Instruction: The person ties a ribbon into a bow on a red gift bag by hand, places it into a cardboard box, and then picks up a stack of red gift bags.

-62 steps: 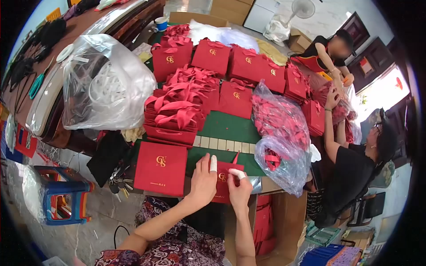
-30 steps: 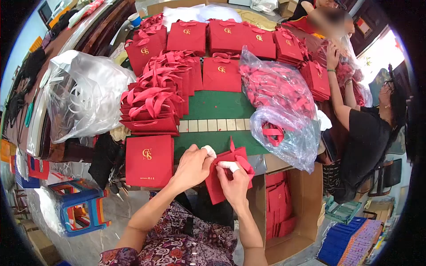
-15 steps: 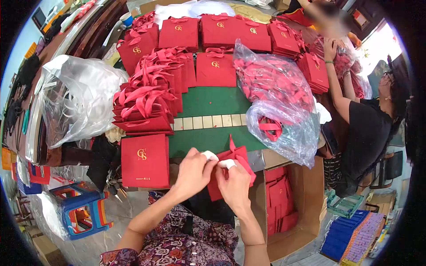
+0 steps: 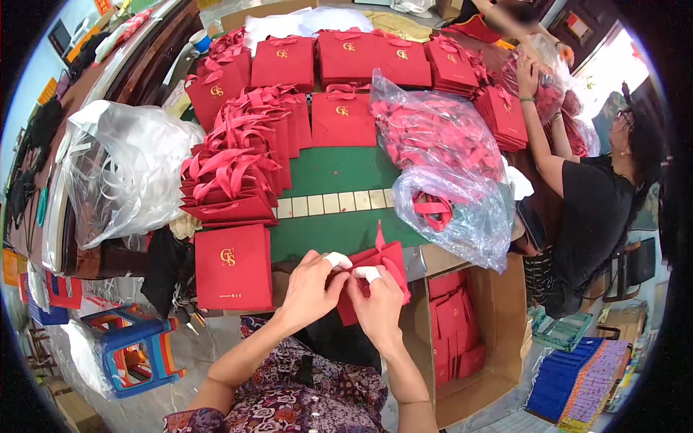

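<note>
A small red paper bag [image 4: 375, 278] is tilting at the worktop's [image 4: 339, 173] near edge, its ribbon end pointing up and away. Both hands are pinching it: left hand [image 4: 309, 287] on its left edge, right hand [image 4: 377, 303] just beside, taped fingers [image 4: 367, 273] closing on the paper. Right of them, a cardboard box [image 4: 498, 325] is holding more flat red bags.

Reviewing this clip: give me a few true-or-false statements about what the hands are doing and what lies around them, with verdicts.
1. Both hands grip one small red bag. True: left hand and right hand meet on it.
2. A flat red bag lies left of the hands. True.
3. The cardboard box holds blue bags. False: red ones.
4. The clear plastic sack holds red ribbon. True.
5. The table top is yellow. False: green.
</note>
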A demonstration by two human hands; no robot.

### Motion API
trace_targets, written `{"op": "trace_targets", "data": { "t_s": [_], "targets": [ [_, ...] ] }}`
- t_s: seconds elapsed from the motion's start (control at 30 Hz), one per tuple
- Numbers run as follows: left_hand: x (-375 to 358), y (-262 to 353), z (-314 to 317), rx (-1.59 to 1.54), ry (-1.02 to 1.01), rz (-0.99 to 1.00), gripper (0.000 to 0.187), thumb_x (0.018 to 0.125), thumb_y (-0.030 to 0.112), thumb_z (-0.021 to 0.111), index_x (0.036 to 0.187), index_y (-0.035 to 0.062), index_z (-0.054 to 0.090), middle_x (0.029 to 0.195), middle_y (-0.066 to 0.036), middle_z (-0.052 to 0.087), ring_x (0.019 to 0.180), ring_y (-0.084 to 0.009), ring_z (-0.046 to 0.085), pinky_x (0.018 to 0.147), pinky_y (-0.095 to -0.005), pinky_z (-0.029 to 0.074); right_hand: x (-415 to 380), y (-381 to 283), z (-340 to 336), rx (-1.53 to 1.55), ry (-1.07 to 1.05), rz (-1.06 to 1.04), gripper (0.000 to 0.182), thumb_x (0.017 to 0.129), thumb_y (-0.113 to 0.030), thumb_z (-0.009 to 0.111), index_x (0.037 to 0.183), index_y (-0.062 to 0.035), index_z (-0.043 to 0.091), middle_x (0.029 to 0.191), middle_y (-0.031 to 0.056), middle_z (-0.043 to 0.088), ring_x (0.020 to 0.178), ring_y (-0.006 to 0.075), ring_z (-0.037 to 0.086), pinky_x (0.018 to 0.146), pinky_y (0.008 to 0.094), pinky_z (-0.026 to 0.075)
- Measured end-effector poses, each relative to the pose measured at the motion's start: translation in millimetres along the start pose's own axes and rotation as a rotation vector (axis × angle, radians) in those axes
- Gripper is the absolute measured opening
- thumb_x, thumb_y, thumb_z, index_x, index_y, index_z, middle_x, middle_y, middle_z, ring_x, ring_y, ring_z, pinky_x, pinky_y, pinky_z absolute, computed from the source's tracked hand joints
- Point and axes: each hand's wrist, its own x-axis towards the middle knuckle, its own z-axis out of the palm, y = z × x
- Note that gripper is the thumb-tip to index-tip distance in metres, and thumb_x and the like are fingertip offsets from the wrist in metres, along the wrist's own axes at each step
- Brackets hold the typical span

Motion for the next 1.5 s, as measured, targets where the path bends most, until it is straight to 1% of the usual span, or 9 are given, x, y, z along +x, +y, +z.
{"op": "trace_targets", "data": {
  "t_s": [0.23, 0.3, 0.5, 0.6, 0.8, 1.13, 1.27, 1.33, 1.5],
  "targets": [
    [1, -5, 0, 0.066, -0.011, 0.110, 0.014, 0.083, 0.006, 0.070, 0.097, 0.0056, 0.069, 0.087, -0.011, 0.069, 0.082, -0.0303, 0.061, 0.072, -0.0383, 0.051, 26, -7, -28, 0.075, 0.081, -0.092, 0.009, 0.082, -0.008, 0.073, 0.090, -0.0046, 0.070, 0.084, 0.0093, 0.065, 0.085, 0.0288, 0.062, 0.073, 0.0407, 0.048],
    [-3, -7, 4, 0.083, 0.019, 0.173, 0.014, 0.082, 0.006, 0.070, 0.096, 0.0047, 0.069, 0.089, -0.010, 0.069, 0.082, -0.0295, 0.062, 0.072, -0.0382, 0.051, 32, 6, -30, -0.108, -0.152, -0.164, 0.008, 0.086, -0.013, 0.070, 0.089, -0.0061, 0.072, 0.087, 0.0088, 0.065, 0.092, 0.0285, 0.060, 0.075, 0.0429, 0.045],
    [-12, -19, 16, 0.058, 0.114, 0.359, 0.019, 0.076, 0.001, 0.073, 0.094, 0.0036, 0.070, 0.091, -0.009, 0.069, 0.085, -0.0270, 0.064, 0.072, -0.0353, 0.054, 59, 35, -38, 0.093, -0.541, -0.045, 0.028, 0.092, -0.032, 0.063, 0.091, -0.0062, 0.074, 0.074, 0.0153, 0.066, 0.069, 0.0323, 0.063, 0.066, 0.0410, 0.047],
    [-13, -22, 14, 0.073, 0.121, 0.473, 0.023, 0.073, -0.001, 0.075, 0.095, 0.0048, 0.071, 0.092, -0.008, 0.069, 0.086, -0.0263, 0.065, 0.073, -0.0349, 0.055, 81, 26, -53, 0.088, -0.920, 0.077, 0.030, 0.090, -0.035, 0.066, 0.095, -0.0078, 0.077, 0.072, 0.0155, 0.068, 0.066, 0.0253, 0.065, 0.064, 0.0371, 0.049],
    [-13, -26, 13, 0.078, 0.099, 0.549, 0.028, 0.072, -0.003, 0.074, 0.098, 0.0038, 0.070, 0.096, -0.008, 0.069, 0.087, -0.0269, 0.065, 0.076, -0.0352, 0.056, 86, 59, -32, 0.315, -0.968, 0.059, 0.028, 0.084, -0.034, 0.073, 0.094, -0.0078, 0.078, 0.069, 0.0142, 0.069, 0.061, 0.0170, 0.064, 0.062, 0.0339, 0.049],
    [-5, -15, 21, 0.005, 0.109, 0.358, 0.018, 0.079, 0.001, 0.073, 0.096, 0.0031, 0.068, 0.091, -0.010, 0.066, 0.084, -0.0305, 0.061, 0.075, -0.0378, 0.051, 80, 63, -16, 0.666, -0.493, 0.456, 0.015, 0.084, -0.016, 0.071, 0.082, -0.0005, 0.071, 0.068, 0.0035, 0.067, 0.066, 0.0083, 0.060, 0.063, 0.0254, 0.047],
    [5, -19, 20, -0.056, 0.093, 0.218, 0.014, 0.082, 0.003, 0.071, 0.095, 0.0065, 0.067, 0.088, -0.011, 0.064, 0.081, -0.0310, 0.060, 0.072, -0.0371, 0.049, 80, 64, -12, 0.394, -0.332, 0.321, 0.021, 0.090, -0.021, 0.069, 0.085, -0.0013, 0.071, 0.071, 0.0029, 0.067, 0.062, 0.0086, 0.059, 0.056, 0.0276, 0.045],
    [6, -20, 19, -0.031, 0.085, 0.155, 0.015, 0.082, 0.004, 0.071, 0.096, 0.0068, 0.067, 0.087, -0.011, 0.064, 0.080, -0.0307, 0.059, 0.071, -0.0370, 0.048, 77, 73, -10, 0.166, -0.073, 0.116, 0.024, 0.090, -0.024, 0.069, 0.088, -0.0005, 0.072, 0.071, 0.0084, 0.069, 0.060, 0.0153, 0.063, 0.057, 0.0314, 0.048],
    [9, -26, 25, 0.005, 0.112, 0.058, 0.018, 0.085, 0.014, 0.071, 0.101, 0.0057, 0.067, 0.087, -0.010, 0.067, 0.081, -0.0296, 0.058, 0.073, -0.0400, 0.048, 69, 73, -28, -0.113, -0.044, 0.176, 0.026, 0.085, -0.028, 0.073, 0.087, -0.0019, 0.071, 0.071, 0.0125, 0.070, 0.063, 0.0275, 0.067, 0.060, 0.0383, 0.050]
  ]
}}
